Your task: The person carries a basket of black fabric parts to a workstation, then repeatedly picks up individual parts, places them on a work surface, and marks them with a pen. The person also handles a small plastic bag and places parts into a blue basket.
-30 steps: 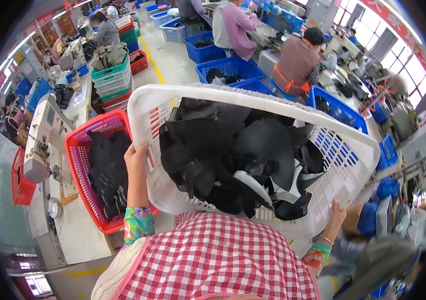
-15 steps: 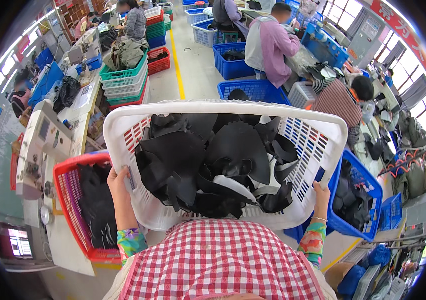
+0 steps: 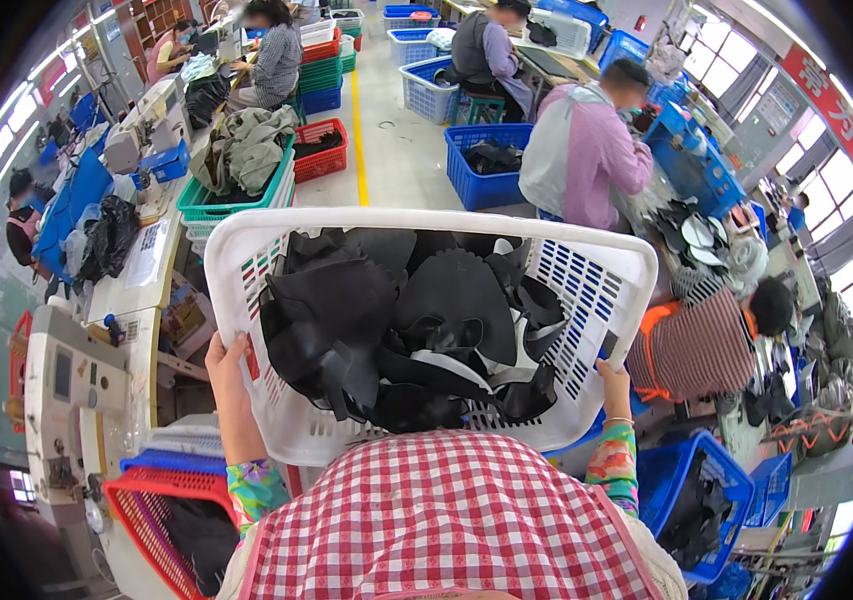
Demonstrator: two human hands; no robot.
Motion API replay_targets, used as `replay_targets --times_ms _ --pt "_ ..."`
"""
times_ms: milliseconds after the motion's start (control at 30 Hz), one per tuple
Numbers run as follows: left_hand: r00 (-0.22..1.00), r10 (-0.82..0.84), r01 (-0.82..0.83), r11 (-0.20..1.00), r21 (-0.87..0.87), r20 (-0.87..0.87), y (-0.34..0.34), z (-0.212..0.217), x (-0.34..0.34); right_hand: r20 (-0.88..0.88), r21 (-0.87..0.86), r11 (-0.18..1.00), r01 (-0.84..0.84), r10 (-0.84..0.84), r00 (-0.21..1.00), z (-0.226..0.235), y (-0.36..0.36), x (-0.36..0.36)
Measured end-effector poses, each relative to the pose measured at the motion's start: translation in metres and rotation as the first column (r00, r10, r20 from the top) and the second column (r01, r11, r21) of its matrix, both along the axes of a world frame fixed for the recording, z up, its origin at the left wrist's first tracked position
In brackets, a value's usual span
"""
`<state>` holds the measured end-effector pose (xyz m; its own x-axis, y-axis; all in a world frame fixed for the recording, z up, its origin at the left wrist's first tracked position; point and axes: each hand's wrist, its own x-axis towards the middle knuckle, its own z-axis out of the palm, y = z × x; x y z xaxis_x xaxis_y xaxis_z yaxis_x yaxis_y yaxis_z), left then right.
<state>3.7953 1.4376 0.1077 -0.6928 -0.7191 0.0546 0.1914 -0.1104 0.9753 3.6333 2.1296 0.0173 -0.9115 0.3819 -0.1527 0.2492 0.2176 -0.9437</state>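
A white plastic basket [image 3: 247, 400] is held in front of my checked apron, its near side against my body. Inside lies a loose heap of black cut pieces [image 3: 337, 310], some with scalloped edges and a few showing white undersides. On the basket's left end, my left hand [image 3: 232, 375] is closed round the rim. My right hand [image 3: 612, 388] grips the right end the same way. The fingers of both hands are partly hidden by the basket wall.
A red basket [image 3: 137, 510] of black pieces stands low at left, a blue basket [image 3: 742, 480] at right. Stacked crates [image 3: 197, 208] and a sewing machine [image 3: 72, 365] line the left. Co-workers sit right, one in a striped top [image 3: 702, 345]. A yellow line [image 3: 359, 150] marks the aisle floor.
I have moved forward along the aisle with the white basket. The red and blue side baskets have slid back toward the lower edge. Both hands keep their hold.
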Motion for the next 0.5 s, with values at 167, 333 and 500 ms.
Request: replay_targets --times_ms 167,333,500 --pt "0.996 0.054 -0.051 0.997 -0.053 0.065 -0.048 -0.011 -0.127 -0.006 -0.09 0.994 -0.065 0.064 0.998 -0.03 -0.064 -0.159" --pt "0.991 0.093 -0.092 0.996 -0.014 0.099 -0.104 0.003 -0.252 -0.019 -0.116 0.99 -0.079 0.077 0.997 -0.03 -0.127 -0.318" --pt "0.978 0.179 -0.182 0.983 0.017 0.109 -0.149 0.001 -0.335 0.063 -0.043 0.986 -0.159 0.161 0.985 -0.017 -0.187 -0.459"
